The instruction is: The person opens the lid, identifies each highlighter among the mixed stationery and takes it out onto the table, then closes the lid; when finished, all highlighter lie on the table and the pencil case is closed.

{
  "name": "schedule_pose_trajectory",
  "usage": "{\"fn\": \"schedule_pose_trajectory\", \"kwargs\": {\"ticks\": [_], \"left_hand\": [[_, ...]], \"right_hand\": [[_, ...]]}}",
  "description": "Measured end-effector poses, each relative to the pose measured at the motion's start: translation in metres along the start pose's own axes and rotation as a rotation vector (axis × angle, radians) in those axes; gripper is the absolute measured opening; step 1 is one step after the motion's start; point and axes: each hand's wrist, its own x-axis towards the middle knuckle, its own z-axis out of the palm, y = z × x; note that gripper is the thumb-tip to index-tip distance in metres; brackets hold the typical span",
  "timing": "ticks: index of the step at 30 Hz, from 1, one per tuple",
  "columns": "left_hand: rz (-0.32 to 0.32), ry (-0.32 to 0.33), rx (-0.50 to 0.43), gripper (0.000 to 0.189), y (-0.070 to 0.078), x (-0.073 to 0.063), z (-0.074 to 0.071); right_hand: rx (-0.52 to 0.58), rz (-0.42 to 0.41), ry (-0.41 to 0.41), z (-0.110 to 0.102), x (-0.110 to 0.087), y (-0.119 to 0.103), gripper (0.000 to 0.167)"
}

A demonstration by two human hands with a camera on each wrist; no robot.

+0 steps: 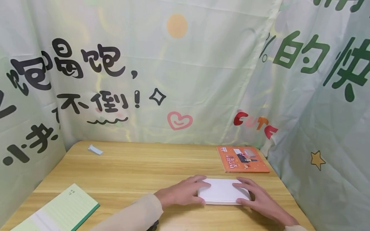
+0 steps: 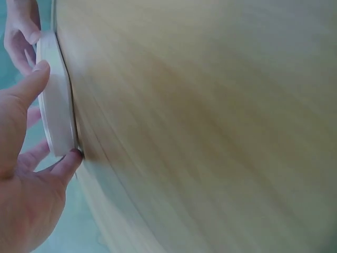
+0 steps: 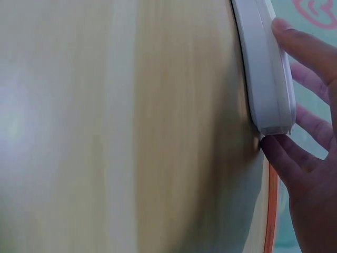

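Observation:
A flat white box [image 1: 223, 191] lies low over the wooden table, in front of the person, its long side facing them. At its left end the left hand [image 1: 185, 191] grips it, thumb on the near edge and fingers reaching over the top and far side. The right hand [image 1: 261, 198] holds the right end in the same way. Both wrist views show the side of the box close to the tabletop, with a fingertip down at its bottom corner. In the left wrist view, the right hand [image 2: 22, 34] appears beyond the box.
Behind the box, at the back right of the table [image 1: 130, 179], lies an orange booklet [image 1: 244, 160]. A pale green lined notepad [image 1: 65, 205] is at the front left. Farther back left sits a small whitish strip [image 1: 95, 150]. Printed cloth curtains [image 1: 202, 80] surround the table.

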Motion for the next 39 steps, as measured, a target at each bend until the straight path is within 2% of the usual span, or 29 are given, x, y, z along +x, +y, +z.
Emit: {"fn": "schedule_pose_trajectory", "kwargs": {"ticks": [10, 16, 21, 26, 33, 39], "left_hand": [[-0.026, 0.027, -0.063, 0.066, -0.031, -0.045, -0.019], [-0.069, 0.037, -0.088, 0.066, -0.041, -0.069, -0.026], [-0.096, 0.036, -0.099, 0.068, -0.047, -0.083, -0.031], [-0.116, 0.033, -0.126, 0.069, -0.051, -0.098, -0.037], [-0.103, 0.031, -0.146, 0.069, -0.056, -0.106, -0.041], [-0.115, 0.030, -0.143, 0.068, -0.061, -0.119, -0.043]], "right_hand": [[0.038, -0.107, -0.065, 0.021, 0.027, -0.029, 0.050], [0.062, -0.171, -0.103, 0.033, 0.040, -0.044, 0.051], [0.052, -0.208, -0.105, 0.040, 0.047, -0.056, 0.051], [0.076, -0.189, -0.147, 0.046, 0.054, -0.066, 0.053], [0.086, -0.200, -0.162, 0.050, 0.056, -0.071, 0.054], [0.084, -0.222, -0.184, 0.055, 0.059, -0.079, 0.055]]}}
